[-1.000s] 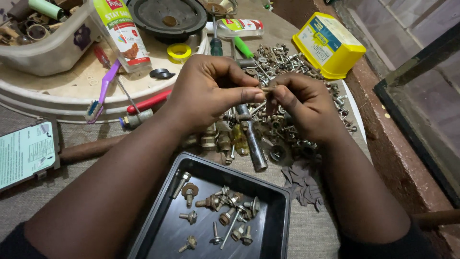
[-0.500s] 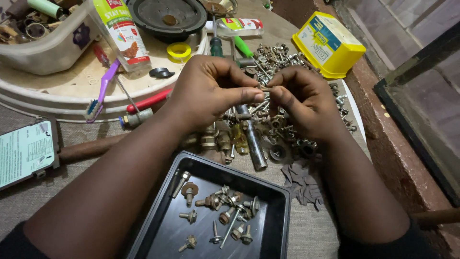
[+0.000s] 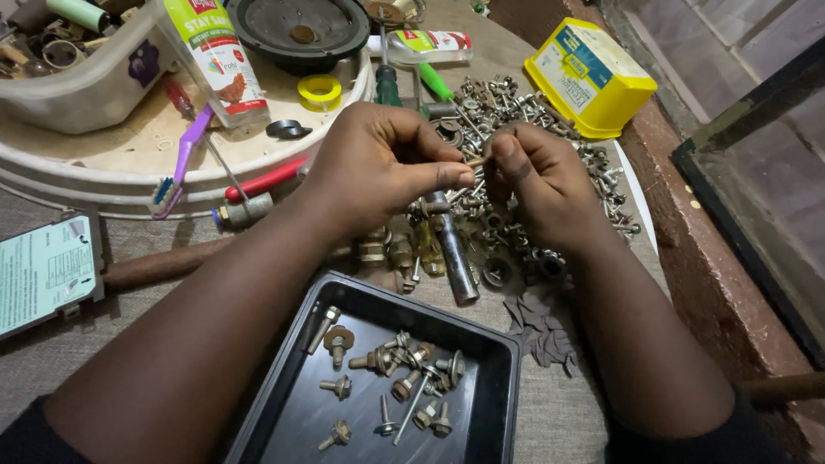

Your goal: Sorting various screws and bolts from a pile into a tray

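Small screw (image 3: 475,161), thin and partly hidden, pinched between the fingertips of the left hand (image 3: 378,167) and the right hand (image 3: 541,185), both closed narrowly on it, raised just above a loose pile of screws and nuts (image 3: 516,129) spread over the table. Directly beneath the hands, a dark metal cylinder (image 3: 453,249) lying among brass fittings and washers. Nearer the body, a black rectangular tray (image 3: 494,378) holding about a dozen rusty bolts and screws with washers (image 3: 404,378), clustered toward its middle and right, several lying flat, a few apart at the lower left. Beyond the pile, a yellow plastic box (image 3: 589,77) with a blue label, lid shut, contents unseen. To the left, a round cream tray (image 3: 103,176) carrying a purple toothbrush (image 3: 176,163), a red-handled tool (image 3: 266,179), a roll of yellow tape (image 3: 320,90), a white tube with green print (image 3: 215,56) and a black speaker cone (image 3: 301,30). At top left, a translucent tub (image 3: 103,86) filled with mixed odds and ends, too jumbled to tell apart. At far left, a pale printed card (image 3: 43,275) flat on the grey table cover.
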